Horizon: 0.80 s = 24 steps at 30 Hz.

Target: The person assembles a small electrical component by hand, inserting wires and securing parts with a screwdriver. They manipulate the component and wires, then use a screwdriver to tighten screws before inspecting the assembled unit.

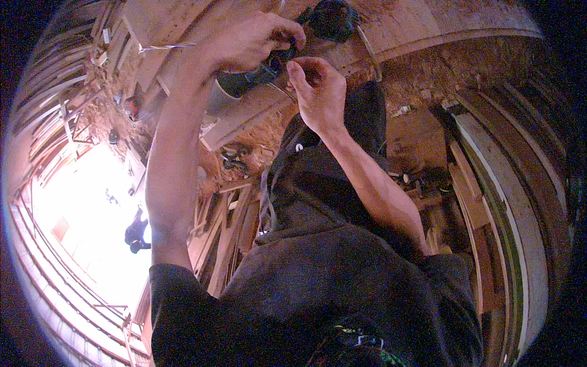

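Note:
My left hand [260, 44] reaches in from the upper left, its fingers curled on a small dark part that I cannot make out. Close beside it, my right hand [321, 92] is closed, thumb against the bent fingers; whatever they pinch is too small or hidden to name. Under and between the hands lies a dark tool-like body [238, 84] with a rounded end, partly covered by the left hand and wrist. It rests by a wooden board [238, 116]. Just beyond the hands, at the top, sits another dark, rounded, machine-like object [333, 21].
Long boards [513, 202] are stacked at the right. Wood shavings [251, 137] cover the ground around the work. A twisted light-coloured cord [168, 46] lies at the upper left. Far left, a person [138, 232] is in a very bright opening.

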Each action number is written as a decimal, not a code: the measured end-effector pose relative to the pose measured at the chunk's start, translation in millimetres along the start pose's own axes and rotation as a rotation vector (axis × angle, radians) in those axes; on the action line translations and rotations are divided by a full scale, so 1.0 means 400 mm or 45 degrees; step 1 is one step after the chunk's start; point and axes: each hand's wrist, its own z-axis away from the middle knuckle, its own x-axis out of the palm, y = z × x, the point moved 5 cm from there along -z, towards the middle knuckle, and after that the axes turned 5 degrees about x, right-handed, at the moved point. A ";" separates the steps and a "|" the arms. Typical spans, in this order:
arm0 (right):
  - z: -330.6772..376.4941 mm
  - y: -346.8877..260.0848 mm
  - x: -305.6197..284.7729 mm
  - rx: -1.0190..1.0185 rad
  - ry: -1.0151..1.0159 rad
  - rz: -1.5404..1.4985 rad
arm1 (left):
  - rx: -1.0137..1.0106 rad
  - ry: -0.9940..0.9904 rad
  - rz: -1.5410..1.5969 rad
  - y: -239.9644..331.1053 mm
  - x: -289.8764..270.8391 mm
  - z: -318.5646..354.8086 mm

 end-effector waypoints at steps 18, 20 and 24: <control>-0.005 0.007 0.001 0.377 -0.221 -0.520 | 0.181 0.197 -0.304 0.028 0.014 0.079; -0.007 0.017 0.006 0.401 -0.220 -0.566 | 0.167 0.226 -0.355 0.035 0.021 0.079; -0.006 0.007 0.003 0.374 -0.265 -0.601 | 0.160 0.262 -0.433 0.046 0.022 0.078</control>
